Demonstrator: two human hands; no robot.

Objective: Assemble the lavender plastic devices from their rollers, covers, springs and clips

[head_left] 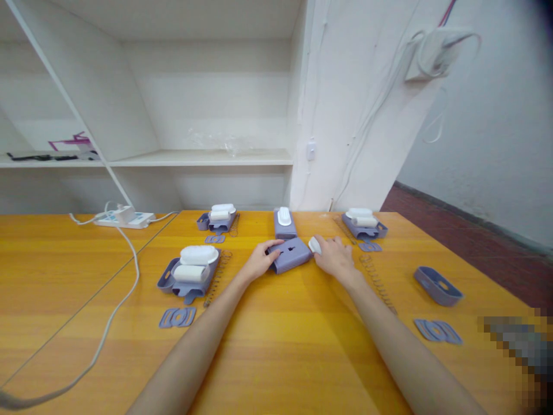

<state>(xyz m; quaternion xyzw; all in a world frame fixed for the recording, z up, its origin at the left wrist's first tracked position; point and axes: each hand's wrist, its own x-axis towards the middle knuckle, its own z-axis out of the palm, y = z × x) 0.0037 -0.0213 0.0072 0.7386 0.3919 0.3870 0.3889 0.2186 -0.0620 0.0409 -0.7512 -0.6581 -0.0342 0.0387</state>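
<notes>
My left hand (259,261) is closed on the left end of a purple plastic housing (290,256), which has cut-out slots in its upper face and rests tilted on the table. In my right hand (334,256) is a white oval plastic part (315,246), gripped by the fingertips beside the housing's right end. Just behind stands another purple housing (285,230) with a white ribbed oval piece (284,217) on it. To the right of my right forearm lie a metal spring (378,283), a purple oval tray (438,286) and a flat purple slotted plate (438,331).
Sets of purple and white parts sit at the near left (190,274), back left (222,218) and back right (364,223), with springs and flat plates beside them. A power strip (125,217) and its white cable (137,271) occupy the left. White shelves (203,157) rise behind the table.
</notes>
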